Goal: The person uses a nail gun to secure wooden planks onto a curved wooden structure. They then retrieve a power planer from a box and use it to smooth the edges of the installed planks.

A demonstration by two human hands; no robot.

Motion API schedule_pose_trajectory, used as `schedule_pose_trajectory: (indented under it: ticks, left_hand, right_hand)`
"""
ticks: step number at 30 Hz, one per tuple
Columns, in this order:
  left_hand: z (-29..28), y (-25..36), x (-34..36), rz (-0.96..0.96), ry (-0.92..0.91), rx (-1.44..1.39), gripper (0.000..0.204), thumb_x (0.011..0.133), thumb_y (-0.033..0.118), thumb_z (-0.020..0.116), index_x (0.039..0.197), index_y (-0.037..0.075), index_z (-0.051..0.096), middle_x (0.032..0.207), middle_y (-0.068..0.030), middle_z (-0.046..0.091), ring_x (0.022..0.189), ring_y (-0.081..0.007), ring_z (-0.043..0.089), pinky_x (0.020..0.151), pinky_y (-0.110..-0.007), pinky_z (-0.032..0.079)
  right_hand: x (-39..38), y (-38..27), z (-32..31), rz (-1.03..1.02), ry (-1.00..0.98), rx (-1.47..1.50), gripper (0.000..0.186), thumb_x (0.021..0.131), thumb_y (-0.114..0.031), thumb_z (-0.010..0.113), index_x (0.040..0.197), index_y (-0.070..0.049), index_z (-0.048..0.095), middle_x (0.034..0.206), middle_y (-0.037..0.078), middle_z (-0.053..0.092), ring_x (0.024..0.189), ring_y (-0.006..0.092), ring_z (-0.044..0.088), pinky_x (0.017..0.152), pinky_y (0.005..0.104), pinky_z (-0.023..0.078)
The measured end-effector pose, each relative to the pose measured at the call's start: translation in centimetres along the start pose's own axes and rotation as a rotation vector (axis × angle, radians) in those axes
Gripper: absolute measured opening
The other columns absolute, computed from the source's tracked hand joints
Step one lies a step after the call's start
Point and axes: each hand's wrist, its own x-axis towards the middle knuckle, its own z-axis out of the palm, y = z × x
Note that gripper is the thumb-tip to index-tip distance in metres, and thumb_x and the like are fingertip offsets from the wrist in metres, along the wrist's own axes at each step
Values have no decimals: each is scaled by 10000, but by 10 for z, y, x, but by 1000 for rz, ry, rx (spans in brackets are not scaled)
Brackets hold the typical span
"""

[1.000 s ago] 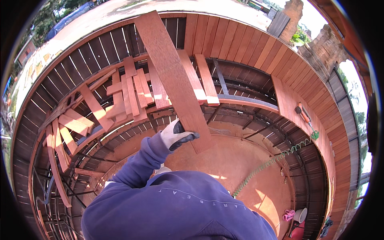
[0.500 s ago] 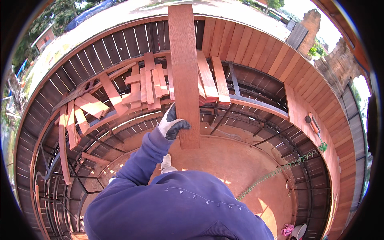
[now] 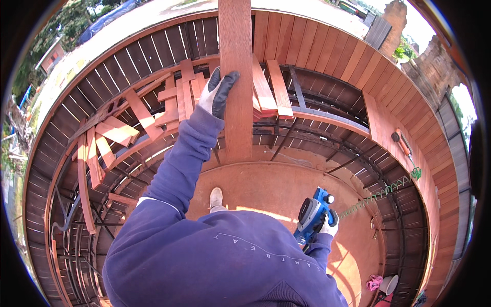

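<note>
A long reddish-brown wooden plank (image 3: 238, 46) stretches away from me at the centre, its near end over the floor. My left hand (image 3: 215, 94), in a white and dark-grey work glove, grips the plank's left edge, fingers lying on its top face. Low on the right, my gloved right hand (image 3: 331, 225) is closed round the handle of a blue and black power planer (image 3: 313, 215). The planer is held apart from the plank. My body hides part of the planer's lower end.
Cut boards (image 3: 120, 132) lie in piles on the curved frame at left; more boards (image 3: 279, 89) rest right of the plank. An orange-handled tool (image 3: 404, 146) sits on the right ledge beside a coiled green hose (image 3: 381, 194). A white bucket (image 3: 388, 284) stands lower right.
The plank has shifted away from me, and my left hand has moved farther out with it. My right hand, unseen before, has come into view at right holding the planer.
</note>
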Motion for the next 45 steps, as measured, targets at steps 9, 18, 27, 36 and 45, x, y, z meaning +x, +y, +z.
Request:
schedule_pose_trajectory:
  ticks: [9,18,27,36,45]
  left_hand:
    - [53,13,78,162,-69,20,465,939,285,674,1255,-31,549,1099,-113,653,968,-141,641,824,-277,539]
    - [80,21,82,99,-151,120,381,942,341,664,1138,20,604,952,-58,679,804,-115,650,714,-262,531]
    - [91,0,70,86,-164,123,388,965,323,639,1182,5,590,1012,-69,669,856,-111,636,749,-260,527]
    - [102,-17,67,30,-191,256,763,932,412,660,1362,-160,395,1327,-266,547,1220,-280,539,1035,-321,408]
    - [115,-36,42,87,-79,293,475,950,379,652,1165,-39,578,1056,-88,634,951,-128,553,853,-263,455]
  right_hand:
    - [1,-252,36,-83,-328,641,518,916,-135,678,1386,-75,468,877,106,657,503,158,587,404,302,492]
    - [-42,-268,66,-35,-628,1043,463,939,-120,603,1385,-59,491,832,117,594,498,165,567,414,255,485]
    - [-49,-241,89,180,-640,1039,503,884,-161,677,1353,-71,520,796,100,579,523,174,564,440,262,511]
    - [-56,-251,101,283,-520,1008,546,917,-212,627,1411,-67,446,817,81,585,518,161,569,487,300,550]
    - [-40,-221,91,185,-750,1116,555,922,-198,589,1434,-69,421,865,93,608,516,145,568,524,300,561]
